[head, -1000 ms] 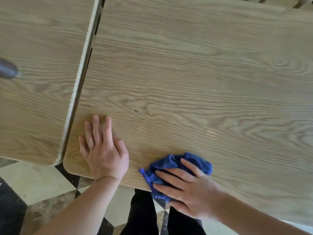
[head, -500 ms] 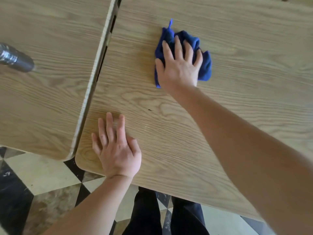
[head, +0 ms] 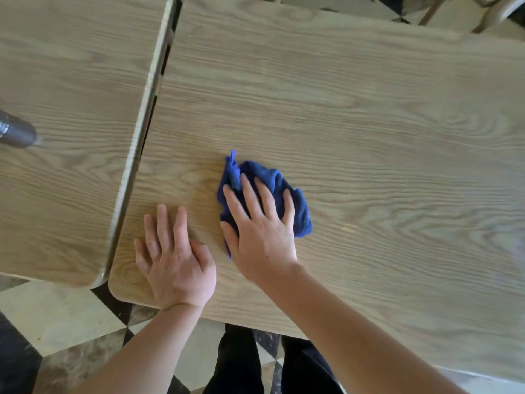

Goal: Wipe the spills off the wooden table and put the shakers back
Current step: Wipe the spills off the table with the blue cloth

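Observation:
A crumpled blue cloth (head: 287, 191) lies on the wooden table (head: 369, 143), near its front left part. My right hand (head: 261, 226) presses flat on the cloth with fingers spread, covering its near half. Just left of it, my left hand (head: 176, 257) rests flat on the bare tabletop close to the front left corner, fingers apart, holding nothing. A dark shaker (head: 15, 132) with a metal band stands at the far left edge of the view on the neighbouring table (head: 71, 109), partly cut off.
A narrow gap (head: 159, 81) with metal edging separates the two tables. Below the front edge lie a checkered tiled floor (head: 56, 322) and my dark trousers (head: 241, 362). Chair legs (head: 494, 12) show at the top right.
My right hand has pulled the blue cloth back from the far part of the table toward me, stopping beside the left hand. The left hand stays flat in place.

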A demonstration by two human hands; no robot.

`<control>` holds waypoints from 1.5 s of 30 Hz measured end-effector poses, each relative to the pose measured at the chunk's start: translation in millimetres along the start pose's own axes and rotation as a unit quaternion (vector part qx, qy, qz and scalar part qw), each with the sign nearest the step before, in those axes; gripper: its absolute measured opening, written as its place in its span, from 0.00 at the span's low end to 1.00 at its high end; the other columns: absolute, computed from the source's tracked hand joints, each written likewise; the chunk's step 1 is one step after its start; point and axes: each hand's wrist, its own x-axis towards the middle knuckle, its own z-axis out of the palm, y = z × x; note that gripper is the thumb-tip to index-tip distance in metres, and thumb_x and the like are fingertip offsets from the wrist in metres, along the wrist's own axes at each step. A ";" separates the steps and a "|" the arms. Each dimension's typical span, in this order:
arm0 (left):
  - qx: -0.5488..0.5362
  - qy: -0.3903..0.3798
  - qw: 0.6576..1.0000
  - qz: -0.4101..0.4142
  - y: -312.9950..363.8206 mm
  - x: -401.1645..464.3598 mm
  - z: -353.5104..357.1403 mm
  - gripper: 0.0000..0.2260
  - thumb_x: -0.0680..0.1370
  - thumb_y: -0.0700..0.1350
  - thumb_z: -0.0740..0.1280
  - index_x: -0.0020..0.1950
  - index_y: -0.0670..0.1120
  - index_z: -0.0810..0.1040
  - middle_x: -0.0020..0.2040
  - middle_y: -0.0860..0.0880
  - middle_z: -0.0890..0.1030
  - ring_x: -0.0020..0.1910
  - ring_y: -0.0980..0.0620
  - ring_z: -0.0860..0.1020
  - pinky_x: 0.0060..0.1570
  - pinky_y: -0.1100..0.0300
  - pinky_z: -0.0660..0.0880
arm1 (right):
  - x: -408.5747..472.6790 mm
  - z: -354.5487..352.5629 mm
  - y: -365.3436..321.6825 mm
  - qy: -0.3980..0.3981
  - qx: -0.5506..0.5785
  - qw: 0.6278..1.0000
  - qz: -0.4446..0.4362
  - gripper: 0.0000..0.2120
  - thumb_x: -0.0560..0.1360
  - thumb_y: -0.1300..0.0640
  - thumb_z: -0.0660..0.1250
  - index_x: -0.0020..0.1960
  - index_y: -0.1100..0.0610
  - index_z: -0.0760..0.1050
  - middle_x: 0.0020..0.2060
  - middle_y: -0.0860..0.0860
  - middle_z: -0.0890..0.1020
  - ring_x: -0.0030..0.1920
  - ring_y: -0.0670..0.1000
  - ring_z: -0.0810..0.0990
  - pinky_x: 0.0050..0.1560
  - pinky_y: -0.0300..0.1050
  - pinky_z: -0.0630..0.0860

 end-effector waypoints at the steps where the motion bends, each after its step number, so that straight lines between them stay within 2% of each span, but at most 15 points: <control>1: -0.003 0.001 1.000 0.002 0.0 -0.4 -0.2 0.29 0.76 0.48 0.54 0.78 0.54 0.59 0.82 0.49 0.55 0.82 0.46 0.50 0.78 0.39 0.49 | -11.5 -1.1 5.1 -0.005 -0.001 1.000 0.009 0.26 0.81 0.41 0.55 0.78 0.46 0.62 0.79 0.48 0.60 0.78 0.53 0.58 0.76 0.67 0.49; 8: 0.016 -0.020 0.999 0.021 -3.2 -1.9 -0.9 0.30 0.76 0.50 0.55 0.79 0.52 0.58 0.82 0.46 0.55 0.81 0.43 0.50 0.77 0.36 0.50 | -53.2 -1.2 6.9 -0.029 0.004 0.997 0.072 0.27 0.81 0.40 0.55 0.78 0.45 0.59 0.79 0.47 0.59 0.79 0.53 0.56 0.76 0.67 0.49; 11: 0.027 -0.040 0.998 0.028 -4.2 -0.2 -1.6 0.31 0.77 0.50 0.60 0.79 0.51 0.56 0.82 0.45 0.54 0.81 0.42 0.49 0.76 0.35 0.50 | -55.0 -0.9 0.0 -0.017 0.016 0.995 0.101 0.27 0.81 0.40 0.56 0.78 0.45 0.60 0.79 0.48 0.60 0.79 0.53 0.57 0.76 0.67 0.51; 20: 0.046 -0.170 0.982 0.066 -0.1 4.4 -27.1 0.34 0.79 0.56 0.60 0.81 0.48 0.50 0.82 0.39 0.47 0.80 0.35 0.44 0.75 0.30 0.51 | -101.1 -12.6 6.9 -0.067 0.029 0.981 0.179 0.33 0.80 0.35 0.53 0.81 0.43 0.48 0.81 0.46 0.50 0.81 0.51 0.48 0.79 0.63 0.45; 24: 0.099 -0.219 0.962 0.129 5.7 -15.8 -45.0 0.35 0.80 0.60 0.57 0.82 0.53 0.45 0.82 0.40 0.42 0.80 0.33 0.43 0.76 0.34 0.54 | -146.8 -18.6 29.5 -0.083 0.037 0.964 0.251 0.35 0.77 0.31 0.46 0.81 0.41 0.46 0.81 0.45 0.48 0.81 0.51 0.46 0.78 0.60 0.41; 26: 0.110 -0.237 0.953 0.156 11.1 -32.6 -46.8 0.34 0.80 0.61 0.56 0.82 0.56 0.45 0.82 0.41 0.40 0.79 0.32 0.43 0.75 0.35 0.54 | -169.2 -26.9 43.4 -0.097 0.046 0.957 0.269 0.37 0.75 0.30 0.43 0.81 0.40 0.43 0.81 0.45 0.45 0.81 0.51 0.42 0.79 0.57 0.40; 30: 0.135 -0.271 0.924 0.233 43.0 -62.3 -35.7 0.35 0.77 0.68 0.53 0.80 0.63 0.42 0.81 0.43 0.37 0.78 0.28 0.45 0.72 0.32 0.59 | -196.9 -47.0 82.2 -0.115 0.054 0.948 0.290 0.37 0.79 0.34 0.56 0.80 0.40 0.41 0.81 0.44 0.41 0.81 0.50 0.40 0.79 0.56 0.41; 33: 0.163 -0.268 0.891 0.327 65.8 -92.3 -23.0 0.33 0.78 0.66 0.56 0.80 0.62 0.48 0.83 0.45 0.42 0.80 0.33 0.44 0.73 0.36 0.60 | -215.1 -54.6 114.1 -0.107 0.066 0.942 0.311 0.37 0.79 0.35 0.58 0.80 0.39 0.43 0.81 0.44 0.42 0.81 0.50 0.42 0.80 0.57 0.43; 36: 0.154 -0.257 0.868 0.397 88.5 -127.3 -17.0 0.30 0.76 0.63 0.63 0.77 0.58 0.65 0.81 0.45 0.59 0.79 0.33 0.57 0.70 0.39 0.69 | -233.1 -61.4 150.0 -0.076 0.072 0.936 0.335 0.35 0.79 0.35 0.57 0.80 0.40 0.45 0.81 0.44 0.44 0.81 0.50 0.43 0.80 0.56 0.44; 37: 0.155 -0.256 0.864 0.404 98.4 -139.3 -13.7 0.29 0.75 0.62 0.65 0.76 0.58 0.68 0.80 0.44 0.62 0.78 0.33 0.60 0.68 0.38 0.71 | -241.0 -63.0 164.2 -0.070 0.074 0.933 0.344 0.35 0.79 0.35 0.57 0.80 0.40 0.45 0.81 0.44 0.44 0.81 0.50 0.43 0.80 0.57 0.44; 38: 0.158 -0.260 0.863 0.404 108.6 -150.6 -8.9 0.30 0.74 0.61 0.65 0.76 0.58 0.68 0.80 0.44 0.62 0.77 0.33 0.60 0.67 0.38 0.71 | -249.3 -63.7 178.6 -0.065 0.077 0.931 0.351 0.35 0.79 0.34 0.56 0.80 0.40 0.46 0.81 0.44 0.45 0.81 0.50 0.44 0.80 0.57 0.44; 41: 0.163 -0.261 0.853 0.421 140.9 -182.9 5.1 0.30 0.76 0.60 0.60 0.78 0.61 0.60 0.82 0.47 0.54 0.80 0.35 0.53 0.67 0.38 0.68 | -273.5 -67.0 219.8 -0.050 0.081 0.932 0.349 0.35 0.79 0.34 0.56 0.80 0.40 0.48 0.81 0.44 0.47 0.81 0.51 0.45 0.80 0.57 0.44; 45: 0.160 -0.256 0.855 0.422 185.3 -220.1 18.8 0.29 0.76 0.61 0.59 0.78 0.62 0.60 0.83 0.50 0.52 0.81 0.38 0.52 0.70 0.41 0.65 | -299.8 -72.9 265.1 -0.033 0.071 0.946 0.314 0.34 0.77 0.34 0.59 0.79 0.41 0.54 0.80 0.44 0.54 0.80 0.52 0.52 0.79 0.59 0.50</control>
